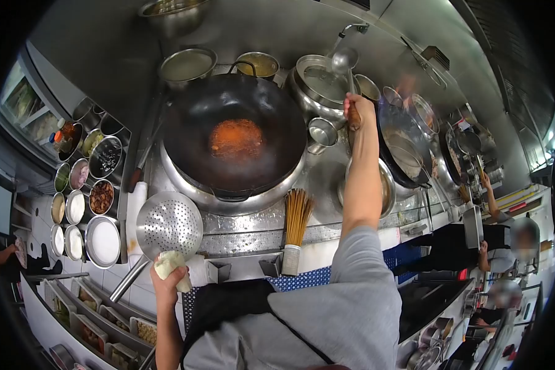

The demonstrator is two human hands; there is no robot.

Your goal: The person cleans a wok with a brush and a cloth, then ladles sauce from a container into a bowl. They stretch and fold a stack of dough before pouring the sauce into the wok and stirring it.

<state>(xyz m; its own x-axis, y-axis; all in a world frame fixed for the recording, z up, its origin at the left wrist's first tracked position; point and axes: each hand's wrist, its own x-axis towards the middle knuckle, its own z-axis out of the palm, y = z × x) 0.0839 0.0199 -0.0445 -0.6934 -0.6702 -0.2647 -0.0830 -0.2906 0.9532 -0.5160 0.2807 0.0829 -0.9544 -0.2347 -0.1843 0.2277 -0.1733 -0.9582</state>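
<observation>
My right hand is closed round the wooden handle of a metal ladle. The ladle's bowl is over the right rim of a large steel pot with cloudy liquid inside. In my left hand is a bunched pale cloth, held in front of the stove. A perforated skimmer lies just beyond that cloth, its handle pointing toward the lower left. The big black wok sits on its round burner, with bubbling orange-red oil or sauce at the bottom.
A bamboo wok brush stands at the stove's front edge. Several ingredient bowls are at the left, above food bins. A second wok stands at the right. Co-workers are farther right, and another person is at far left.
</observation>
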